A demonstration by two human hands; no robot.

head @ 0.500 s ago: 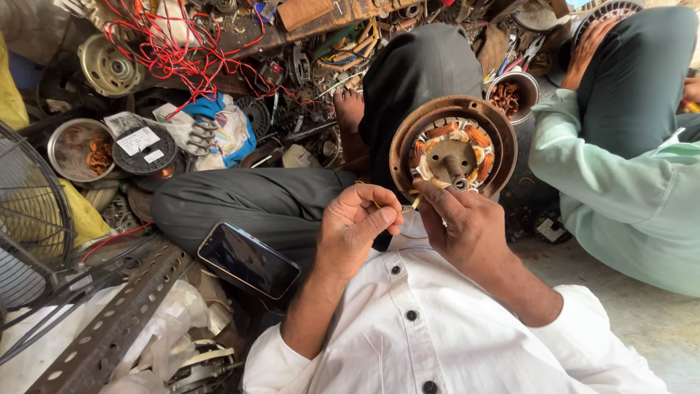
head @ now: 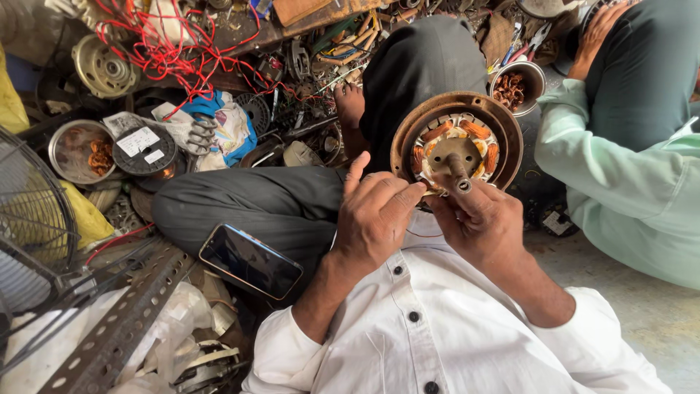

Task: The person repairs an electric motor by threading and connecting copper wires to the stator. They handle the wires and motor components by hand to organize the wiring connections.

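We saw a metal bowl (head: 73, 149) at left holding copper coils, and a smaller cup (head: 519, 86) holding copper scraps. Our left hand (head: 375, 215) and right hand (head: 477, 219) pinched the lower rim of the motor (head: 456, 142), fingers bent, with its shaft above the right fingers.

A cluttered floor repair workshop: a fan motor stator (head: 456, 149), tangled red wires (head: 171, 55), a fan guard (head: 33, 219), bowls of copper coil scraps (head: 86, 152).

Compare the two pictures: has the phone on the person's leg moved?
No. The phone lies at the same spot on the dark trouser leg, beside the perforated metal angle.
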